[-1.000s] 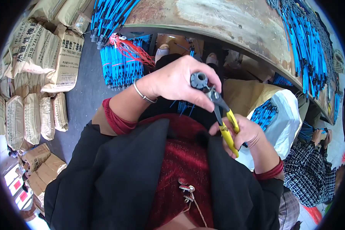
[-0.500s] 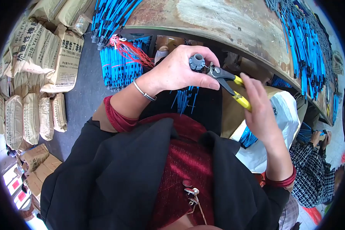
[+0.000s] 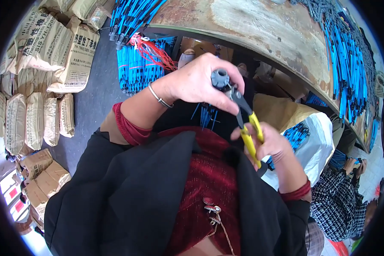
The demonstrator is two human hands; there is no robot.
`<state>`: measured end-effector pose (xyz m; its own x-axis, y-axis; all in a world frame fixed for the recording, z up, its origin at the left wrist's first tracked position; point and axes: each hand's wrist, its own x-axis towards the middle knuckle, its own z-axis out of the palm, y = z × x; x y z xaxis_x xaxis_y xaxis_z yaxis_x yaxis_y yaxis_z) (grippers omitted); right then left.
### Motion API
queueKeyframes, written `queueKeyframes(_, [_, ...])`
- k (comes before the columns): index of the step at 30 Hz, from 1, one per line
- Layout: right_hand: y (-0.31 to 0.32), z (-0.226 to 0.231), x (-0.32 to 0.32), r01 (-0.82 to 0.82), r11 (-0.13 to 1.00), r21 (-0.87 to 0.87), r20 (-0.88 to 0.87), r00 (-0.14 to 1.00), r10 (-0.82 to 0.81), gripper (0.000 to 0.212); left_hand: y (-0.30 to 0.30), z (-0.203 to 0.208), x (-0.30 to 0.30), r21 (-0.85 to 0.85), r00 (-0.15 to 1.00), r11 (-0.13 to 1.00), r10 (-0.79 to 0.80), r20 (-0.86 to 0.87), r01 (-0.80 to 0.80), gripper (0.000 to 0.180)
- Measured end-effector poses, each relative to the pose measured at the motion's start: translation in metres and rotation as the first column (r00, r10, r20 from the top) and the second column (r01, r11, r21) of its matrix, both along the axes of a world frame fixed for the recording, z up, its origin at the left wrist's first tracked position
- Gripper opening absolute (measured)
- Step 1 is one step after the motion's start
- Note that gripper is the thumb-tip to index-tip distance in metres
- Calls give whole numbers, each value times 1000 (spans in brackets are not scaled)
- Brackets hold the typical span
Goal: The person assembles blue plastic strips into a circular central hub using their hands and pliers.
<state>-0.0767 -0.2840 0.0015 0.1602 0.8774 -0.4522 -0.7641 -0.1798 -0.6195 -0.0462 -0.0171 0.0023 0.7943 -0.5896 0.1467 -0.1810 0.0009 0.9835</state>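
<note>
Both hands working in front of me, over my lap. My left hand [image 3: 202, 81] is gripping a grey notched fitting [image 3: 219, 78] between thumb and fingers, its round open end facing up toward my head; the lower part is going out of sight inside the grip. My right hand [image 3: 271, 143] is holding a pair of yellow-handled pliers [image 3: 246, 137], fingers wrapping the 2 handles, which are standing a little apart. Key relation: the pliers' head is sitting just to the right of the fitting and slightly nearer my body, tucking in beside my left thumb. The tool's long axis is slanting from that head, up and left, down to the handle ends at lower right, so my left hand is lying nearer the working end and my right is staying out along the handles. Left fingers are hiding part of the jaws; I cannot tell whether they are closing on anything. To the right, a white sack [image 3: 322, 134] is holding blue-and-black rods [image 3: 296, 134], just beyond my right hand; a wooden table [image 3: 264, 30] is lying farther out ahead.
</note>
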Motion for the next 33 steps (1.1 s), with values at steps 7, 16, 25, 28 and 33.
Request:
queueKeyframes(7, [-4, 25, 31, 61, 963, -264, 359, 933, 39, 60, -5, 1, 2, 106, 970, 964, 245, -11, -242, 39])
queueKeyframes(16, [0, -7, 27, -136, 990, -46, 12, 991, 137, 71, -2, -4, 0, 28, 991, 996, 92, -97, -90, 36])
queueKeyframes(25, [5, 40, 11, 279, 878, -389, 917, 202, 342, 73, -17, 1, -4, 81, 970, 967, 242, 18, -243, 30])
queueKeyframes(28, [1, 42, 10, 282, 875, -394, 918, 161, 361, 70, -18, 0, -4, 84, 975, 972, 222, -2, -221, 30])
queueKeyframes(33, [2, 51, 7, 314, 865, -392, 919, 104, 379, 65, -17, 1, -1, 77, 978, 975, 209, 7, -209, 30])
